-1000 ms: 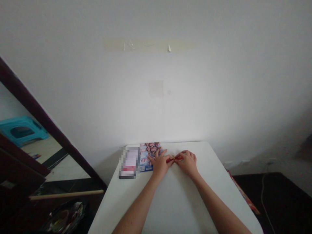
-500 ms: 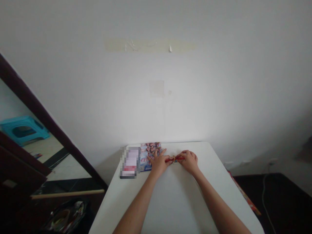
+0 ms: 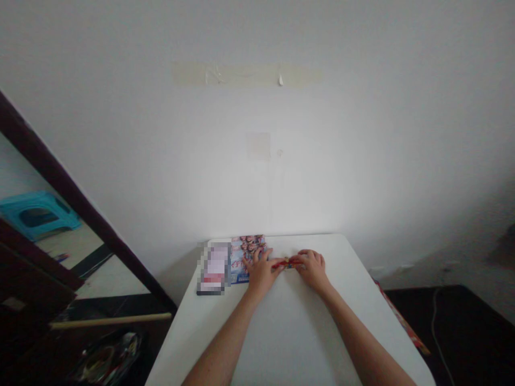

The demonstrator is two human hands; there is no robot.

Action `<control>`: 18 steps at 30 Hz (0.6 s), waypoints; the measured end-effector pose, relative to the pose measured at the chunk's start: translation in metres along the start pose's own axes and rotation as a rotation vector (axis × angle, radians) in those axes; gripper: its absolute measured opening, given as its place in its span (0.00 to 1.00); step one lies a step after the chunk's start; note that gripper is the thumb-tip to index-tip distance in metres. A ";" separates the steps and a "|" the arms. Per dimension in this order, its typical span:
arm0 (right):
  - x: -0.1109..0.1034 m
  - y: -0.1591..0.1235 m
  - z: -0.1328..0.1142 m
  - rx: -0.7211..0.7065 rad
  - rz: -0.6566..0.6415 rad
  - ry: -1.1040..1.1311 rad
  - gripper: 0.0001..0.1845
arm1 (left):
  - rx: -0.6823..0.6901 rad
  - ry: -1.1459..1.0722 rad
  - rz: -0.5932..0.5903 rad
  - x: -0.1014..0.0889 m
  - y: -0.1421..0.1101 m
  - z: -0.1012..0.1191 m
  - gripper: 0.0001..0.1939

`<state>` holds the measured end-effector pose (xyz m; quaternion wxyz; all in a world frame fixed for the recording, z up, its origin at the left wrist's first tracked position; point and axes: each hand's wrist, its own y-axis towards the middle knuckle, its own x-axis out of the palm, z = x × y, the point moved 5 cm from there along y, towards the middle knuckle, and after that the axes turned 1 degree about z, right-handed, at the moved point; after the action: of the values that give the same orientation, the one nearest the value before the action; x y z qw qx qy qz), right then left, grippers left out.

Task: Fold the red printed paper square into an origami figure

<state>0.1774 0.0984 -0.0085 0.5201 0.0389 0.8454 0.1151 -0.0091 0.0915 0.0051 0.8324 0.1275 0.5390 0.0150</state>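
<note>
Between my hands lies a small red strip-like thing with a yellowish middle (image 3: 287, 261), low over the white table (image 3: 281, 321); its exact kind is too small to make out. My left hand (image 3: 260, 272) has its thumb at the strip's left end, while its other fingers spread over a colourful printed booklet (image 3: 240, 273). On the other side, my right hand (image 3: 313, 268) is closed, its thumb and fingertips pinching the right end. Something patterned shows just under the strip, partly hidden by the fingers.
A phone-like device (image 3: 215, 268), blurred by pixels, lies left of the booklet. The table's far edge meets a white wall (image 3: 261, 187). At the left are a dark-framed mirror (image 3: 100, 230), a blue stool (image 3: 40, 214) and a black bag (image 3: 110, 356). A cable (image 3: 435, 321) hangs at the right.
Both hands stay in nearly the same place. Fingers have shifted slightly around the red strip, and the view has moved very little.
</note>
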 end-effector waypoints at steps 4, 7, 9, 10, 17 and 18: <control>0.001 -0.002 0.002 -0.038 0.057 -0.017 0.21 | -0.022 -0.007 0.043 -0.001 0.000 -0.001 0.18; 0.002 -0.004 0.003 -0.068 0.082 -0.039 0.21 | -0.024 -0.015 0.060 0.000 0.000 -0.003 0.16; 0.003 -0.004 0.003 -0.079 0.091 -0.049 0.20 | -0.021 -0.025 0.071 0.001 0.000 -0.003 0.15; 0.003 -0.004 0.003 -0.081 0.094 -0.047 0.19 | -0.021 -0.030 0.075 0.001 0.000 -0.004 0.14; 0.003 -0.003 0.006 -0.086 0.135 0.041 0.15 | 0.037 -0.057 0.151 -0.003 -0.002 0.000 0.09; 0.003 -0.002 0.007 -0.084 0.146 0.056 0.15 | 0.055 -0.056 0.168 -0.004 -0.002 0.001 0.09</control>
<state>0.1822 0.0978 -0.0147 0.4876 0.0755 0.8490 0.1892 -0.0101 0.0886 0.0086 0.8391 0.1953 0.5033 0.0665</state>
